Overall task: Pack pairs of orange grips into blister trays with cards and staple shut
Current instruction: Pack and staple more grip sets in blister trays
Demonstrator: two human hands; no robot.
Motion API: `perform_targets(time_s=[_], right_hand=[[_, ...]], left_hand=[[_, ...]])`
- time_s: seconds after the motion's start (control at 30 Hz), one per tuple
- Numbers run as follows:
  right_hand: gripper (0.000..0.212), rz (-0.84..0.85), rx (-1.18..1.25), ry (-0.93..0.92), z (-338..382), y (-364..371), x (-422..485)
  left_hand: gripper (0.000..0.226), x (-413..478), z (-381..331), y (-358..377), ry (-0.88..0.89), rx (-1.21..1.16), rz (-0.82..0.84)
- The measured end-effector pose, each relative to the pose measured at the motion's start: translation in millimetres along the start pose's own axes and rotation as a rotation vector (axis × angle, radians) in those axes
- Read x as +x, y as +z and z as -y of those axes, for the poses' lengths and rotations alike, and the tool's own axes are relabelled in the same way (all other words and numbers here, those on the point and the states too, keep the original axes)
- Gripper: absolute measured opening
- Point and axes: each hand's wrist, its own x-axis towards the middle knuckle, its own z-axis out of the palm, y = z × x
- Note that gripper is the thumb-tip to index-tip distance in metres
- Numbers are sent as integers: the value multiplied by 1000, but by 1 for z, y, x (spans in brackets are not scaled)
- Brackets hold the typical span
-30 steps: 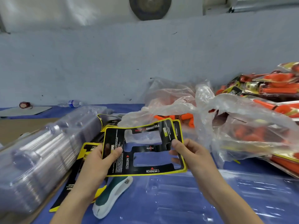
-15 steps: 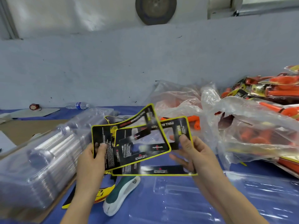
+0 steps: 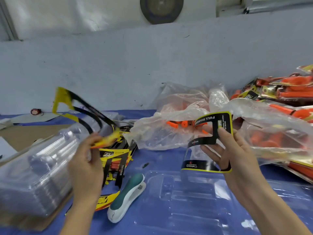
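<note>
At the far left lies a stack of clear blister trays (image 3: 39, 168). Just beside it the left hand (image 3: 86, 165) has its fingers curled in a pinch on the lower edge of a blurred card (image 3: 79, 107), which is tilted up above the loose card pile (image 3: 118, 155). The stapler (image 3: 127, 197) lies on the blue table just left of an open tray (image 3: 186, 197). Above that tray the right hand (image 3: 235, 158) holds a second card (image 3: 208, 133), thumb on its face and fingers behind. I'd say this is the card step: one card is being picked out for the tray. Next, the second card needs laying square into the tray and the other one needs putting down. The orange grips (image 3: 174, 123) sit in the plastic bag (image 3: 194, 106), which slumps close behind the tray and could crowd it. Finished packs (image 3: 288, 92) are heaped at the far right.
</note>
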Motion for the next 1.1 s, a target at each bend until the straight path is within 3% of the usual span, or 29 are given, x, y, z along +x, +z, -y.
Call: perform_targets(time_s=[0.07, 0.17, 0.27, 0.37, 0.5, 0.63, 0.8, 0.97, 1.03, 1.1], right_hand=[[39, 10, -29, -5, 3, 0, -2], [31, 22, -52, -2, 7, 1, -4], [28, 41, -54, -7, 11, 1, -8], [34, 70, -50, -10, 17, 0, -11], [37, 65, 4, 20, 23, -7, -13], [24, 57, 53, 44, 29, -15, -16], [25, 52, 146, 107, 35, -20, -22], [27, -1, 263, 156, 40, -21, -25], [34, -6, 350, 183, 42, -20, -25], [41, -25, 450, 215, 43, -20, -27]], left_hand=[[47, -9, 10, 7, 11, 118, 244], [46, -20, 21, 11, -125, 311, 480], [51, -23, 28, 7, -234, 511, 572], [61, -18, 31, 3, -177, 709, 692], [73, -18, 20, 2, -159, 800, 810], [74, -21, 1, -2, -174, 871, 834], [72, -25, -25, -6, -288, 969, 1063], [89, -34, -60, 17, 180, 267, 897], [104, -52, -69, 31, 337, 260, 915], [113, -70, -73, 44, 382, 331, 931]])
